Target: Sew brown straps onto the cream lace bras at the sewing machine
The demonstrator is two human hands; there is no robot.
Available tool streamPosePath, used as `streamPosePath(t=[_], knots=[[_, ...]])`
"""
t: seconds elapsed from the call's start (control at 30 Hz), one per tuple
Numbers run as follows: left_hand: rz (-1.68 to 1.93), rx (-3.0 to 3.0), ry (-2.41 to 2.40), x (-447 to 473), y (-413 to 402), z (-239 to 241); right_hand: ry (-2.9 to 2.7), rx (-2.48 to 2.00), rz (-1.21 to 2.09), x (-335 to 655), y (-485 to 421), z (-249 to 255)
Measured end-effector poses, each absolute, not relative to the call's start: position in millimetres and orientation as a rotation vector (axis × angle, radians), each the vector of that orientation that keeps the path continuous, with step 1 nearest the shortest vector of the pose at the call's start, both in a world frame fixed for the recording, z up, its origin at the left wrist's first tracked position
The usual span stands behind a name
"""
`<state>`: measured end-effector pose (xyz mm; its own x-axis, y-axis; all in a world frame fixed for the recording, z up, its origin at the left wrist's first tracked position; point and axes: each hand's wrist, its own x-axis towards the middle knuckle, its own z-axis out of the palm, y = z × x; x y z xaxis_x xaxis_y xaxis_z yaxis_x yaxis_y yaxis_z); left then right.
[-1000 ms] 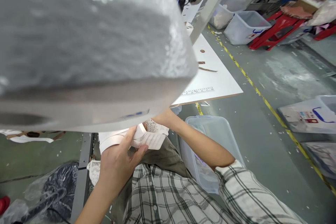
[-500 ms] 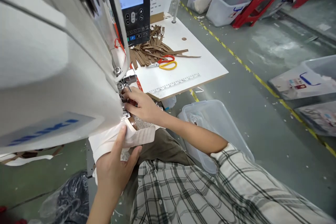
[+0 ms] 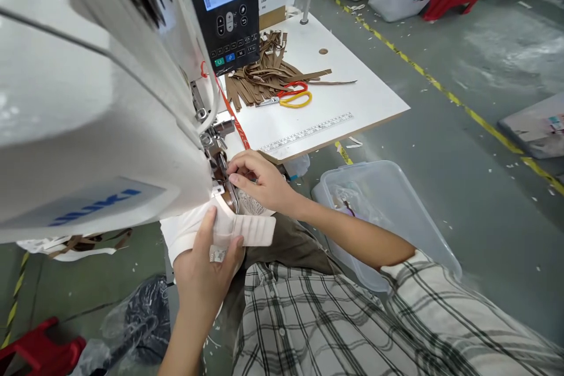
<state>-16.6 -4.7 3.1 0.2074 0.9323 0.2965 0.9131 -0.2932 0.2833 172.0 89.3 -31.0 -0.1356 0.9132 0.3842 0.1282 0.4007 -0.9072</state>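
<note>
A white sewing machine fills the left of the view, its control panel lit. My left hand grips a white ribbed fabric piece just below the needle area, thumb on top. My right hand is curled at the presser foot, fingertips pinched on the fabric and a brown strip there. White lace shows under the right hand.
A white table carries a pile of brown strips, red and yellow scissors and a printed ruler. A clear plastic bin stands by my right side. More bins and red stools sit beyond a yellow floor line. A dark bag lies lower left.
The view swung from the machine's top down to the needle area. My right hand came into sight at the presser foot and drew back slightly. The left hand kept its hold on the white fabric.
</note>
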Motion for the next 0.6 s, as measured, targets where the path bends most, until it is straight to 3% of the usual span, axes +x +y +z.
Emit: streamPosePath(t=[0.6], knots=[[0.576,2.428,1.983,-17,-5,1,-1.490,-0.928,1.075,175,69,-29]])
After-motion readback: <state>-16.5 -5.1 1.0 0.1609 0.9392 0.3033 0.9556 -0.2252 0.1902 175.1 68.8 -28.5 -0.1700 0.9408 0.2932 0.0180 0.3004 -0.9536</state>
